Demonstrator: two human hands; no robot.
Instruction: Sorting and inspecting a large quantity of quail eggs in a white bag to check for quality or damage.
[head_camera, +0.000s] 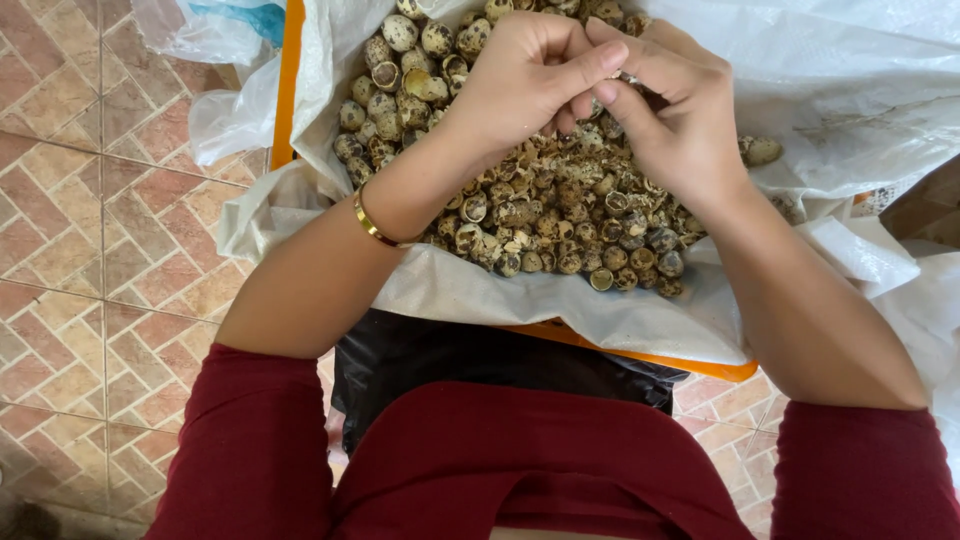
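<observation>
My left hand (525, 80) and my right hand (672, 110) meet above a heap of speckled quail egg shells (560, 215). Their fingertips pinch together around a small speckled quail egg (597, 107), mostly hidden between the fingers. A gold bangle (372, 225) circles my left wrist. The shells lie on a white plastic sheet (620, 315) spread over an orange tray (285, 90). Several whole-looking speckled eggs (400, 60) sit at the heap's far left.
Patterned pink floor tiles (90, 250) lie to the left. A crumpled clear plastic bag (215, 40) sits at the upper left. My dark red sleeves (250, 450) and a black cloth (420, 360) fill the lower part of the view.
</observation>
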